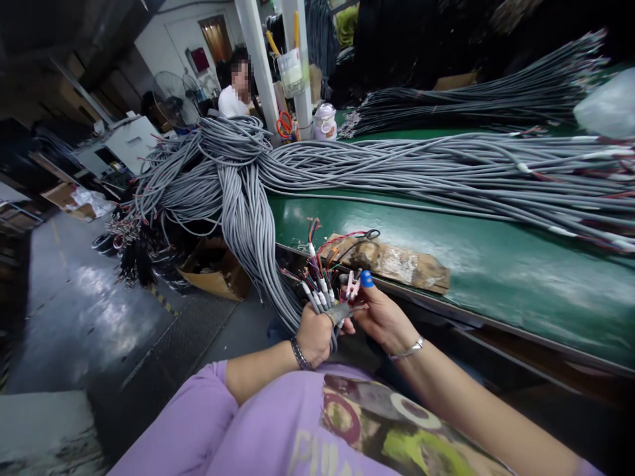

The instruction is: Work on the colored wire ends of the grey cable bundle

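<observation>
My left hand (316, 336) is closed around a bundle of grey cables (317, 305) near their ends. White sleeves and thin stripped wires in several colours fan out above the fist. Grey wrapping covers the thumb of this hand. Close beside it, my right hand (384, 318) pinches a small pale pink clip-like tool (352, 285) against the cable ends, with a blue cover on its thumb. What its other fingers touch is partly hidden. The held cables seem to belong to the long grey hank (248, 211) hanging over the bench edge.
A worn, tape-wrapped board (411, 264) lies at the edge of the green bench (496, 264). More grey cables (421, 168) stretch across it, with darker cables (471, 96) behind. Red scissors (284, 124) and a jar (325, 122) stand by the post. A co-worker (235, 92) is farther back.
</observation>
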### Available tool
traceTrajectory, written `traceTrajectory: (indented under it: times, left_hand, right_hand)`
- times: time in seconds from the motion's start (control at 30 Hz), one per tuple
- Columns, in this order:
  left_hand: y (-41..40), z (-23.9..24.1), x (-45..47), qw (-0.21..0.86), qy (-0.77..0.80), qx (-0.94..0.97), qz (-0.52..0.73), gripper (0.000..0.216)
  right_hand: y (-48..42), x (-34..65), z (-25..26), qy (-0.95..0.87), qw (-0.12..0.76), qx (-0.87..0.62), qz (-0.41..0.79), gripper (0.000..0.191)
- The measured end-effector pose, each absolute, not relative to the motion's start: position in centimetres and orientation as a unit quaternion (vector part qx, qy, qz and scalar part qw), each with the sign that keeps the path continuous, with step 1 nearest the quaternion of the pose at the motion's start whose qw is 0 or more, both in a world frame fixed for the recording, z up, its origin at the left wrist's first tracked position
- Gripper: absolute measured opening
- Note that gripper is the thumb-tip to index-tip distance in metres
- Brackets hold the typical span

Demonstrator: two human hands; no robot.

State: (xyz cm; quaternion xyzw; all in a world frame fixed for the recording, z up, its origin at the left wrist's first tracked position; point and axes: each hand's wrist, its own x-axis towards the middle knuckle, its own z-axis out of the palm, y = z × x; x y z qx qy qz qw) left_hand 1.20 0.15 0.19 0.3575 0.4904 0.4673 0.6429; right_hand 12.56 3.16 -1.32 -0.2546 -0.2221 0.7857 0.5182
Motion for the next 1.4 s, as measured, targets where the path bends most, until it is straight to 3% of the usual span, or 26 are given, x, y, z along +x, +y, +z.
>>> traceTrajectory:
  times: [0.33,0.63,0.83,1.03,1.4]
  left_hand:
    - [0.1,-0.2,0.9,0.644,0.483,0.364,0.468,0.04]
    - [-0.2,-0.3,0.5,0.65,0.469,0.356,0.481,0.035]
    - [-0.2,-0.7,-0.1,0.673,0.426,0.352,0.492,0.035]
    - [-0.2,-0.1,0.2,0.679,0.395,0.39,0.481,0.04]
    - [-0.1,0.9,0.6,0.696,0.392,0.397,0.452,0.042]
  right_hand:
    - [3.9,12.8,-3.0,-0.158,0.572,-0.317,0.74,0.04]
    - [3.3,13.5,-2.2,-0.161,0.532,-0.294,0.778,0.048]
    - [3.4,14.1,-1.9,-0.177,0.534,-0.33,0.758,0.027]
    - [3.4,14.0,-2.2,-0.184,0.532,-0.33,0.758,0.036]
    - [3.3,14.5,-2.4,-0.222,0.507,-0.309,0.773,0.033]
